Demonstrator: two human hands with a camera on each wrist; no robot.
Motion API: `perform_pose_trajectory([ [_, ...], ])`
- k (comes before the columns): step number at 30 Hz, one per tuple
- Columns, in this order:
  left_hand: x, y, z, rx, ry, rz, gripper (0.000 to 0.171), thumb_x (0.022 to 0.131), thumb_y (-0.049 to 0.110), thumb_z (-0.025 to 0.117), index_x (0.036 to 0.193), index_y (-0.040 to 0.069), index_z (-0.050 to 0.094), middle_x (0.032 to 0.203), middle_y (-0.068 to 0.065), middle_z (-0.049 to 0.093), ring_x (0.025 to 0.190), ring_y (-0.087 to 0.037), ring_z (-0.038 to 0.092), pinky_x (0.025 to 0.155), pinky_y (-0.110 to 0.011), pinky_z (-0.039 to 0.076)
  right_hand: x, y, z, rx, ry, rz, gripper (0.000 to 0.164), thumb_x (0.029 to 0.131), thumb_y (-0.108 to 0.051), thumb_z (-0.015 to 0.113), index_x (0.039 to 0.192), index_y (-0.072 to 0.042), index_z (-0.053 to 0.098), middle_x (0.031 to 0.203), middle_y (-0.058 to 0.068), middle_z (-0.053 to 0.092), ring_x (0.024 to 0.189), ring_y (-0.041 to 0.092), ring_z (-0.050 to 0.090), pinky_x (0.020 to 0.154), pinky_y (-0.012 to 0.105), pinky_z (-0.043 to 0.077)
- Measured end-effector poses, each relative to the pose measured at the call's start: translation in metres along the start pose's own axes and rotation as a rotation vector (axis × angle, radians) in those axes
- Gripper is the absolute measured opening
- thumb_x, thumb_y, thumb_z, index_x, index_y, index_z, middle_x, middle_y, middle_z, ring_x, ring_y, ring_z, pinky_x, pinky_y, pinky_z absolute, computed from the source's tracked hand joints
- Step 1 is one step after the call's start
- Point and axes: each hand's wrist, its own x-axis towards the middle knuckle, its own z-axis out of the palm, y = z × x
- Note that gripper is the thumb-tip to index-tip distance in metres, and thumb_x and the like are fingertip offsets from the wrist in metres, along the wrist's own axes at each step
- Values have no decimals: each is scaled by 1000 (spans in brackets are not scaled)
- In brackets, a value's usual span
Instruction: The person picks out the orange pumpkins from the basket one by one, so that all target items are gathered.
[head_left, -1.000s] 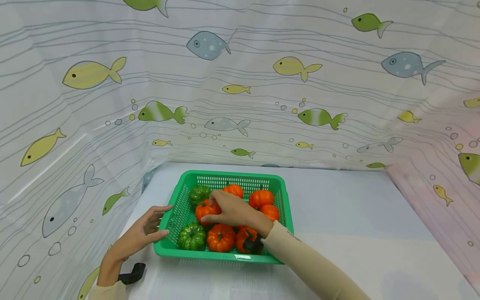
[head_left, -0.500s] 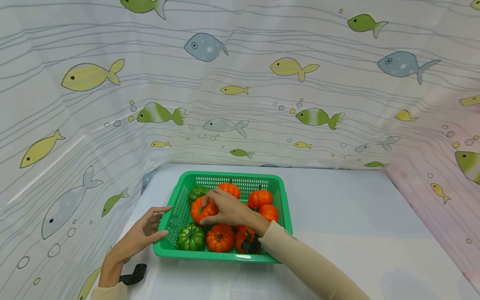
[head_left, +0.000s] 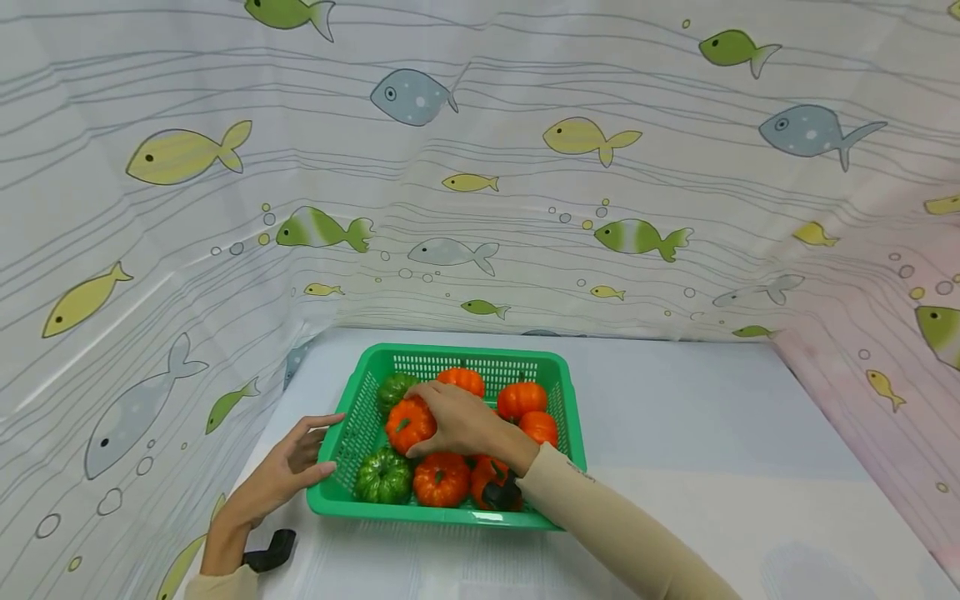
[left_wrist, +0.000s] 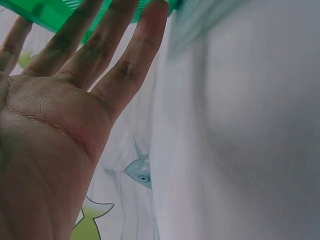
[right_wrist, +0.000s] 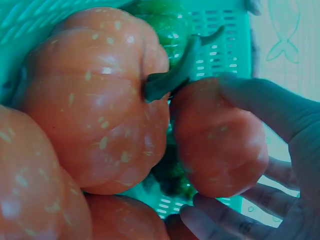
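Observation:
My right hand (head_left: pixel 465 421) reaches into a green plastic basket (head_left: pixel 405 514) and holds a small orange pumpkin (head_left: pixel 408 427) with its dark stem facing up. In the right wrist view, the thumb lies on one side of that pumpkin and the fingers curl along the other. My left hand (head_left: pixel 285 462) is at the basket's left rim, thumb and fingers spread with the fingertips right at the edge. Its fingers look fairly straight in the left wrist view. A green pumpkin (head_left: pixel 384 477) sits at the front left of the basket, another green pumpkin (head_left: pixel 395 390) behind the held one.
Several more orange pumpkins (head_left: pixel 442 479) fill the basket's front, back and right side, partly hidden by my right arm. The basket stands on a white table (head_left: pixel 675 417). A fish-patterned curtain (head_left: pixel 525 208) closes off the back and both sides.
The pumpkin in my right hand has shifted slightly and turned, so its stem now shows plainly. My left hand has stayed at the rim.

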Motion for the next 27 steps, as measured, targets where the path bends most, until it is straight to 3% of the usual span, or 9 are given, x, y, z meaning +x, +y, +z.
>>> perform_pose_trajectory([
  [8, 0, 0, 0, -41, -8, -1, 63, 104, 1, 57, 160, 13, 32, 160, -35, 23, 128, 3, 52, 93, -30, 54, -5, -3, -10, 38, 38, -40, 76, 84, -52, 83, 148, -20, 55, 139, -1, 59, 118, 19, 56, 83, 27, 52],
  [18, -1, -5, 0, -69, -15, 20, 64, 104, -1, 55, 161, 13, 30, 158, -36, 25, 130, -1, 54, 94, -31, 54, -17, 0, -31, 148, 81, -48, 71, 86, -44, 83, 147, -19, 56, 138, -1, 59, 120, 18, 54, 92, 32, 52],
  [27, -2, -2, 0, -73, -8, 9, 64, 104, 0, 55, 161, 14, 31, 159, -35, 25, 130, -4, 55, 92, -33, 55, -34, 10, -52, 237, 118, -17, 72, 86, -38, 85, 148, -17, 54, 142, 0, 57, 122, 19, 57, 90, 35, 55],
])
